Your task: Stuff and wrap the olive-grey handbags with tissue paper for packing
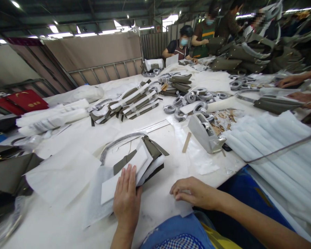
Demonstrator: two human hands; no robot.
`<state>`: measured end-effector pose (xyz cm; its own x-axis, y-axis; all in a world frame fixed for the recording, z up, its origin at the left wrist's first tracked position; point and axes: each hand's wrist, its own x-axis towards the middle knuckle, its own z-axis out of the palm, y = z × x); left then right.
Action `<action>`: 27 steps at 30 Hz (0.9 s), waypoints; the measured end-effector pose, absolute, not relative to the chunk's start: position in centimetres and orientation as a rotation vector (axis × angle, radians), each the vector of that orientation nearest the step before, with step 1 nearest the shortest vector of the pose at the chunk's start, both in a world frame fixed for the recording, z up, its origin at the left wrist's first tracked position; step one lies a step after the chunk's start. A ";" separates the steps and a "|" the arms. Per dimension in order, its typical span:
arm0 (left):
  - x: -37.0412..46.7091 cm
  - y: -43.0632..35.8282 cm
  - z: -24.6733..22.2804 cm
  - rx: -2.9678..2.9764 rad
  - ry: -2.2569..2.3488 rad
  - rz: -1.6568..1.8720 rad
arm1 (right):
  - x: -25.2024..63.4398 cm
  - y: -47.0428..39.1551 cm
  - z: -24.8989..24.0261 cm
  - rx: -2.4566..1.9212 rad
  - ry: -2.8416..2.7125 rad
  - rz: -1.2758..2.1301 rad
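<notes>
My left hand lies flat, fingers stretched out, on a white sheet that covers part of an olive-green handbag. The bag lies on its side with its wrapped handle arching away from me. More white sheeting shows between its panels, and thin tissue paper is spread beneath it. To the right, near the table's front edge, my right hand is closed with curled fingers. From it hangs a small piece of thin white paper, partly hidden by the fingers.
A tape dispenser stands right of the bag. Beyond are wrapped strap coils and bundled straps. Stacked white foam sheets fill the right side; olive bags lie left. A co-worker's hands handle another bag.
</notes>
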<state>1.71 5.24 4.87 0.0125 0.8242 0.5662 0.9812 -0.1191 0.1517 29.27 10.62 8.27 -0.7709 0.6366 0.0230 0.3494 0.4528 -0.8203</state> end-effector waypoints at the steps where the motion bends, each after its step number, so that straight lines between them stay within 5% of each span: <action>1: 1.7 5.2 4.9 -2.011 -1.872 -0.782 | 29.2 10.6 7.7 -0.902 -2.377 1.130; 5: 1.7 5.2 4.9 -2.012 -1.885 -0.788 | 28.5 11.0 3.7 -1.250 -2.402 0.419; 8: 1.8 5.2 4.8 -2.020 -1.898 -0.786 | 27.0 11.2 1.3 -1.243 -2.557 0.218; 17: 1.8 5.2 4.9 -2.011 -1.884 -0.781 | 20.9 17.4 1.9 -0.697 -2.684 0.377; 27: 2.2 5.3 4.8 -2.003 -1.913 -0.734 | 22.3 14.8 1.0 -0.880 -2.598 0.346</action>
<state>2.17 5.32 4.80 -0.0032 0.8459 0.5333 0.9856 -0.0875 0.1446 22.33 14.82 0.98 -0.7344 0.6231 0.2689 0.5312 0.7744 -0.3437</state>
